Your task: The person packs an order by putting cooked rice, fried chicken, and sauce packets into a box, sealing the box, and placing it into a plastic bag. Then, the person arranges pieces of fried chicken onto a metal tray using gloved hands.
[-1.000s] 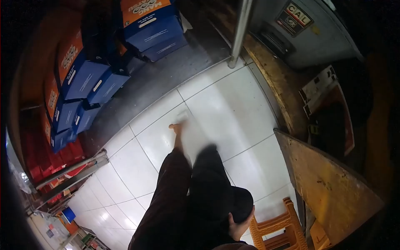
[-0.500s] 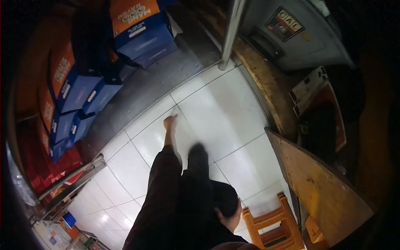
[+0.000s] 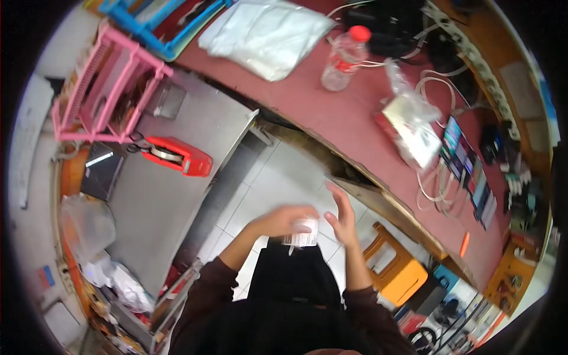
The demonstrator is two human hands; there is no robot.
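My left hand (image 3: pixel 287 220) is closed on a small white packet (image 3: pixel 305 234) with fine print, held above my dark-clothed lap. Its fingers curl over the packet's upper edge. Just to the right, my right hand (image 3: pixel 341 216) is raised with its fingers apart and nothing in them; it does not touch the packet. White floor tiles (image 3: pixel 266 183) show beyond both hands.
A red tabletop (image 3: pixel 284 100) carries a clear bottle (image 3: pixel 345 59), a plastic bag (image 3: pixel 266 35) and cables. On the grey counter (image 3: pixel 154 219) at left sit a red tape dispenser (image 3: pixel 177 157) and a pink rack (image 3: pixel 106 89). An orange stool (image 3: pixel 402 275) stands right.
The view has swung up from the floor and blue boxes to the tabletop and counter. Both hands are now raised in front of my body, and the white packet has come into view in my left hand.
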